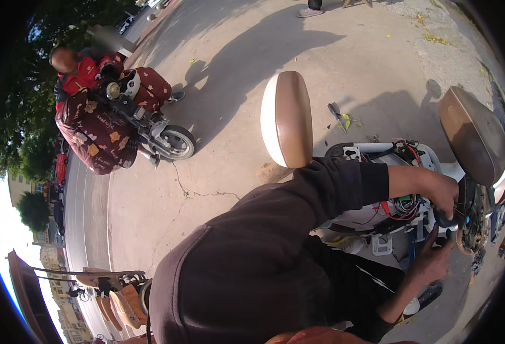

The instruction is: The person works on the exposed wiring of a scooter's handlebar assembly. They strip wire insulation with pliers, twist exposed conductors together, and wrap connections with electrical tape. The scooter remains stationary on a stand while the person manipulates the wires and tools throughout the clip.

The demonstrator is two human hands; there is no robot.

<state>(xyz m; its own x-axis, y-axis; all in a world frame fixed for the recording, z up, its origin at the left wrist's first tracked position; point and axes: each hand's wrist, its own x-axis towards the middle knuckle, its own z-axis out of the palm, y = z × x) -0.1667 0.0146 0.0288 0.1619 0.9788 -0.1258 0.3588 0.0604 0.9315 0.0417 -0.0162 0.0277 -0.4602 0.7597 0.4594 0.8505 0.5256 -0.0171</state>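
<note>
1. Nearest, the right hand point(433, 258) spreads open under the scooter point(378, 215), fingertips touching its frame, gripping nothing.
2. Just above, the left hand point(442, 195) is clenched around a dark part beside the exposed wires point(404, 205) (red, green, black); lifted brown seat point(473, 135) overhead.
3. Far left, a rider on a parked scooter point(149, 129).

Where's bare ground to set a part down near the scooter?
The concrete between the upright seat and the parked scooter is bare but cracked. Beyond the seat a tool and leaves lie. The wiring bay is crowded; both hands work at its right end.
</note>
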